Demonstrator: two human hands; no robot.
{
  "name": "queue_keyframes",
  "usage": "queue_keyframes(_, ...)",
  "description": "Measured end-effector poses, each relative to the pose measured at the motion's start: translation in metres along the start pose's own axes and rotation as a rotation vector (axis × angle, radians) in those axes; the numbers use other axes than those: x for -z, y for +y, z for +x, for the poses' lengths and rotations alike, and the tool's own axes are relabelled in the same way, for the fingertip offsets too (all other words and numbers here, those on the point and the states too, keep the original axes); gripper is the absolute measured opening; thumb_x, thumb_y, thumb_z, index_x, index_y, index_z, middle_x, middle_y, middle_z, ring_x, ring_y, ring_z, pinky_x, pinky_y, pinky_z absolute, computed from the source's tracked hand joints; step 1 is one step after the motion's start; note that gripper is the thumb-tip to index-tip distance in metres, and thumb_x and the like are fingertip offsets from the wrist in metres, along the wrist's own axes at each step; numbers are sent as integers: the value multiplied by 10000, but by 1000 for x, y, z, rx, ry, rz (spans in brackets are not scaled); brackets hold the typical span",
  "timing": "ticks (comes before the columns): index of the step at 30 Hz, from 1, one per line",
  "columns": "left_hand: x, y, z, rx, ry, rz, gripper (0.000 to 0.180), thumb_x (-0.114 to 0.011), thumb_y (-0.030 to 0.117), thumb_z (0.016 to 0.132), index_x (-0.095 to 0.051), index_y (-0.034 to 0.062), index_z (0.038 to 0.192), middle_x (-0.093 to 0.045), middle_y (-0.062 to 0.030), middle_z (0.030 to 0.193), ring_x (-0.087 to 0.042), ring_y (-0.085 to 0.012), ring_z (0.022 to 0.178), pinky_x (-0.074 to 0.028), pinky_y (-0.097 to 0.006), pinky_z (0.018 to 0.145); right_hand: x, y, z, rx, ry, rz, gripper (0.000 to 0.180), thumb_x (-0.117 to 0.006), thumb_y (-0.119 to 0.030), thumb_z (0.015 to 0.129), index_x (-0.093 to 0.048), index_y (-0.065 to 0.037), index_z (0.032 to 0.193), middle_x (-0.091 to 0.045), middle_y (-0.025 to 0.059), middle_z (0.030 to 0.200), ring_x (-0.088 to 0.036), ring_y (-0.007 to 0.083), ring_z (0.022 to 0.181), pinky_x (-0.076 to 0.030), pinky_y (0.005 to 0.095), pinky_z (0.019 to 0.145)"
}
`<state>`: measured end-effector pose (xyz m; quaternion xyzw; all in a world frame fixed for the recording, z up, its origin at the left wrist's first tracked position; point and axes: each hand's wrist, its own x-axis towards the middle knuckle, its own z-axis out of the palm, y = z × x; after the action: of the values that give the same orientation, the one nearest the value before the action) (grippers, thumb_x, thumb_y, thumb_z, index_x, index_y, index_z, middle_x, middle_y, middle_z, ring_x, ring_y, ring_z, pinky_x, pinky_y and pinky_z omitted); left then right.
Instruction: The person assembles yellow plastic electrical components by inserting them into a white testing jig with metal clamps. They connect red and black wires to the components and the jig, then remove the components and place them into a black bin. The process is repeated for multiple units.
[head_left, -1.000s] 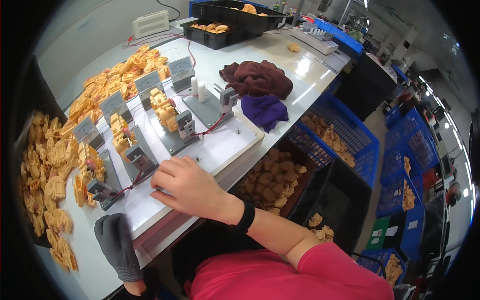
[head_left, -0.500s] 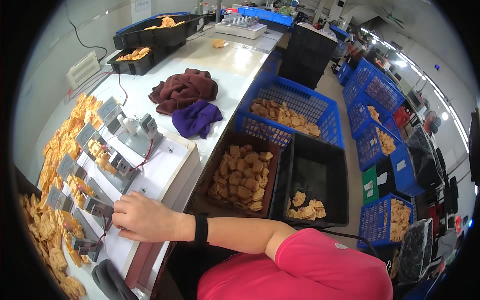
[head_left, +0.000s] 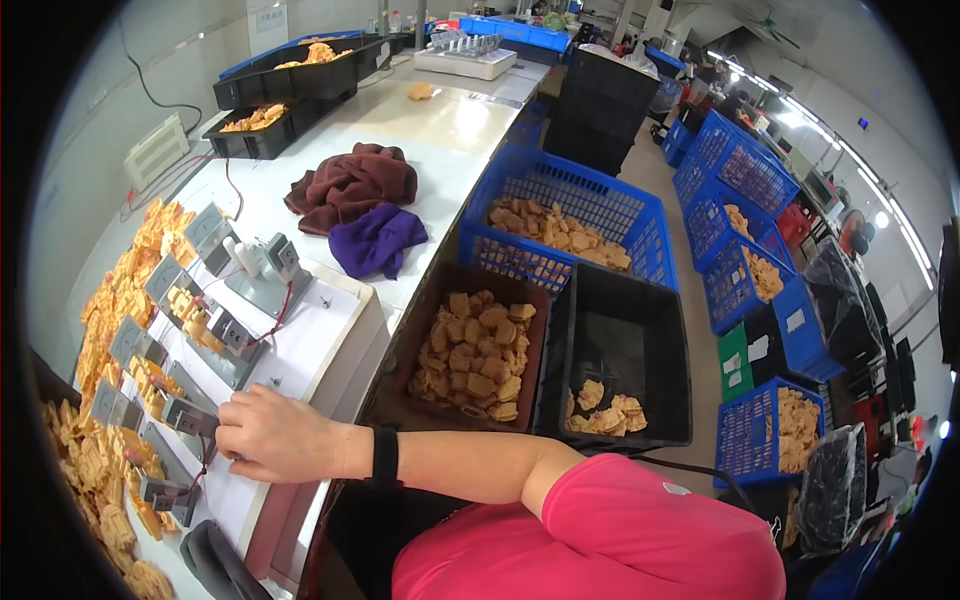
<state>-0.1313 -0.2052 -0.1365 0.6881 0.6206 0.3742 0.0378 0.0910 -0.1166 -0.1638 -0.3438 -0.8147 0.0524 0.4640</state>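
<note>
My right hand (head_left: 283, 437) reaches in from the right over the workbench, with a black band round its wrist. Its fingers are bent together beside the small grey block of one test fixture (head_left: 192, 416); whatever lies under the fingertips is hidden. Several such grey metal fixtures stand in a row on a white board, with thin red and dark wires. Yellow-tan moulded pieces (head_left: 199, 322) sit in some of them, while the farthest fixture (head_left: 265, 268) carries white pegs. A long heap of similar pieces (head_left: 115, 290) lies behind the row. My left hand is not in view.
Brown cloth (head_left: 355, 186) and purple cloth (head_left: 378, 241) lie on the bench. Beside it stand a brown bin (head_left: 400, 385) of pieces, a black bin (head_left: 640, 345) with a few, and a blue crate (head_left: 655, 225). A dark grey rounded object (head_left: 220, 560) is at the near edge.
The whole view has shifted slightly to the left. My right hand stays beside the same fixture, its fingers still bent.
</note>
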Motion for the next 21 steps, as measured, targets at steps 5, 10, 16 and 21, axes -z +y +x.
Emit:
queue_keyframes(5,-1,-8,1,-1,-12,-5,348,-625,295,984,-700,-37,1054,-645,-211,969,-589,-335,908,-478,-436,829,-1,0,-1,9,13,-21,199,-742,-209,773,-583,-98,816,-526,67,889,-550,255,924,-425,387,822)
queue_keyframes(10,-15,-55,5,-9,-63,-79,261,-531,194,1013,-578,-62,1035,-542,-150,962,-526,-291,955,-428,-393,886,-3,0,1,10,18,-10,175,-731,-205,777,-591,-102,797,-532,63,872,-556,255,917,-425,386,819)
queue_keyframes(16,-20,-59,10,-36,-58,-107,267,-536,198,1008,-581,-65,1029,-544,-151,966,-531,-292,955,-427,-394,900,-4,4,0,5,34,-37,166,-729,-217,749,-602,-113,779,-550,57,862,-573,252,914,-433,387,810)
queue_keyframes(21,-13,-65,7,-42,-49,-48,264,-538,192,1004,-584,-66,1028,-549,-160,978,-536,-299,954,-427,-397,905,-18,6,1,22,43,11,164,-729,-219,734,-601,-123,770,-561,53,858,-578,255,912,-436,389,806)
